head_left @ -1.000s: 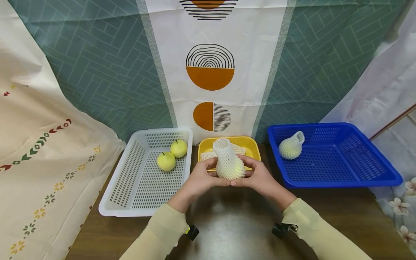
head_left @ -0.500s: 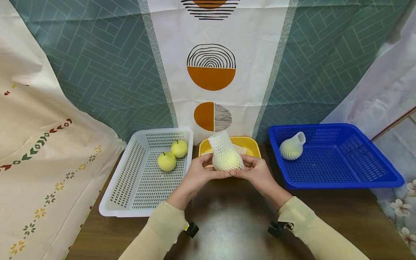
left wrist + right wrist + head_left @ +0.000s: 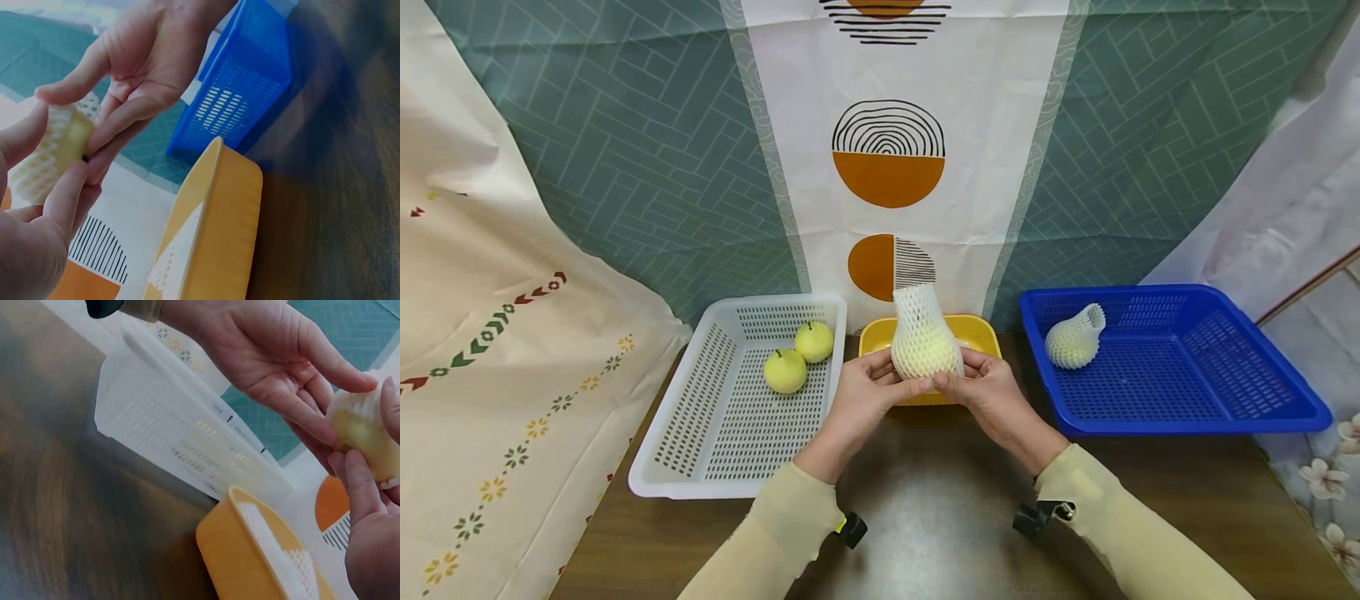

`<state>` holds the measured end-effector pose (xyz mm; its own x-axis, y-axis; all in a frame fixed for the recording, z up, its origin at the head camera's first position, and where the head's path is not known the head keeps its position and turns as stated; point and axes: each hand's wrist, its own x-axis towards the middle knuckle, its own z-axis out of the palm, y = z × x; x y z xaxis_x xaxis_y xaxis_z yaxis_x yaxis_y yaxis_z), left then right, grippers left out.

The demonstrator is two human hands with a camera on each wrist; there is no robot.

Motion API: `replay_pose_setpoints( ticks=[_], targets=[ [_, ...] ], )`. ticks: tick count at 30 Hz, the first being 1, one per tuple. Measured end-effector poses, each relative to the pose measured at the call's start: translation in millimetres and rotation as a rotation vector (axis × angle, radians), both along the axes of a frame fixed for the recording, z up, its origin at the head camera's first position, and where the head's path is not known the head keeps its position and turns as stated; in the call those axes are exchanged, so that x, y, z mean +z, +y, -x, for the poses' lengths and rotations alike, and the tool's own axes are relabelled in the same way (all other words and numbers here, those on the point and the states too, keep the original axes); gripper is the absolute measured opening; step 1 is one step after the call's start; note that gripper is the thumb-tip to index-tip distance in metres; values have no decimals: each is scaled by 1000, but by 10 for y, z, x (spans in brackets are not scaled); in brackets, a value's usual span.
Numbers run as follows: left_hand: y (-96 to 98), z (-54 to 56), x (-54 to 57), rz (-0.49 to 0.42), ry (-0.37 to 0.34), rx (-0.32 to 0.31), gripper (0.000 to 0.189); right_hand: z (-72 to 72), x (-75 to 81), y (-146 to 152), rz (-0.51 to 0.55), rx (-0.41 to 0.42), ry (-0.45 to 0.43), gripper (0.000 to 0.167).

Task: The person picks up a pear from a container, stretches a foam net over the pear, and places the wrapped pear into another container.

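Both hands hold a pear in a white foam net [image 3: 927, 337] above the front of the yellow tub [image 3: 976, 333]. My left hand [image 3: 868, 400] grips its left side and my right hand [image 3: 996, 396] its right side, thumbs meeting at the near face. The net's narrow loose end points up and away. In the left wrist view, bare yellow-green skin of the pear [image 3: 74, 142] shows at the net's open lower end, where fingertips of both hands touch it. White foam nets [image 3: 269, 544] lie in the yellow tub in the right wrist view.
A white basket [image 3: 651, 467] on the left holds two bare pears [image 3: 786, 372]. On the right, a blue basket [image 3: 1157, 392] has one netted pear [image 3: 1073, 337] in its left back corner. A patterned cloth [image 3: 985, 167] hangs behind the brown table [image 3: 925, 517].
The netted pear has risen slightly, away from me, with both hands. Its loose end leaned left half a second ago and now stands more upright.
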<state>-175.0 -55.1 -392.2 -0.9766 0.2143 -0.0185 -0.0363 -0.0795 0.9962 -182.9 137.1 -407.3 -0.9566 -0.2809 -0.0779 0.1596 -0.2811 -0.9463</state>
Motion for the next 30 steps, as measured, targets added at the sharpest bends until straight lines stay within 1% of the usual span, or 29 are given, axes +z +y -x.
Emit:
replay_pose_setpoints(
  ticks=[2, 5, 8, 10, 12, 15, 17, 19, 22, 24, 26, 30],
  targets=[
    [22, -15, 27, 0, 11, 12, 66, -2, 3, -14, 26, -12, -6, 58],
    [51, -66, 126, -15, 19, 21, 61, -8, 20, -36, 65, -31, -7, 57],
    [70, -113, 222, -15, 24, 24, 56, -16, 44, -49, 105, -40, 13, 56],
    [76, -127, 253, -16, 23, 24, 56, -21, 58, -52, 136, -41, 27, 55],
    [77, -115, 239, -12, 24, 25, 56, -25, 72, -55, 169, -37, 42, 54],
    [71, -76, 179, 1, 41, 29, 59, -29, 91, -62, 208, -31, 55, 53],
    [63, -45, 139, 10, 68, 41, 62, -28, 105, -71, 222, -38, 55, 51],
    [56, -23, 121, 1, 111, 59, 63, -27, 119, -81, 234, -49, 49, 49],
    [53, -7, 123, -43, 164, 90, 61, -22, 136, -95, 230, -64, 45, 52],
    [57, 0, 134, -66, 184, 95, 58, -17, 143, -103, 218, -70, 45, 56],
    [65, -3, 155, -74, 185, 96, 54, -10, 146, -108, 196, -74, 49, 60],
    [87, -47, 236, -68, 174, 84, 51, 10, 145, -117, 179, -88, 50, 60]
  ],
)
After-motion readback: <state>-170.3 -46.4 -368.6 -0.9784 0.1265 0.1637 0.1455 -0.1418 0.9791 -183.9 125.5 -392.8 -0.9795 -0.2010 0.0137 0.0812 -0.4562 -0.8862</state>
